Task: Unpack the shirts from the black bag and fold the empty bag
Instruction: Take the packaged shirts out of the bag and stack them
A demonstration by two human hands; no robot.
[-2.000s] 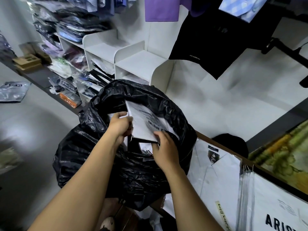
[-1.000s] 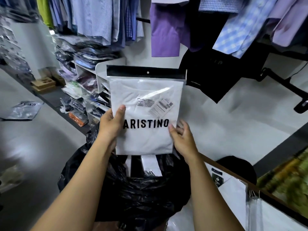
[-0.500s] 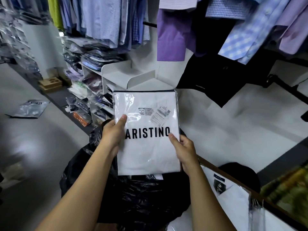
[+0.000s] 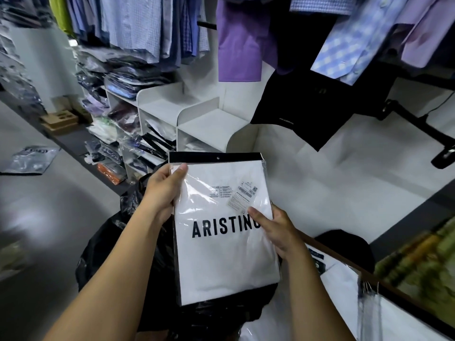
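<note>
A white shirt in a clear plastic packet (image 4: pixel 221 254), printed ARISTINO with a black top strip, is held upright in front of me. My left hand (image 4: pixel 163 190) grips its upper left edge, thumb on the front. My right hand (image 4: pixel 278 230) grips its right edge at mid height, thumb over the last letter. The black bag (image 4: pixel 118 254) stands open below and behind the packet, mostly hidden by it and by my arms. What lies inside the bag is out of sight.
More packed white shirts (image 4: pixel 339 291) lie on a wood-edged surface at lower right. White shelf cubbies (image 4: pixel 197 119) with packed shirts stand behind, hanging shirts (image 4: pixel 238 45) above. A plastic packet (image 4: pixel 32 158) lies on the grey floor at left.
The packet came up out of the black bag, was held high, then lowered. Since half a second ago my left hand slid up to its top corner and its black strip shows again.
</note>
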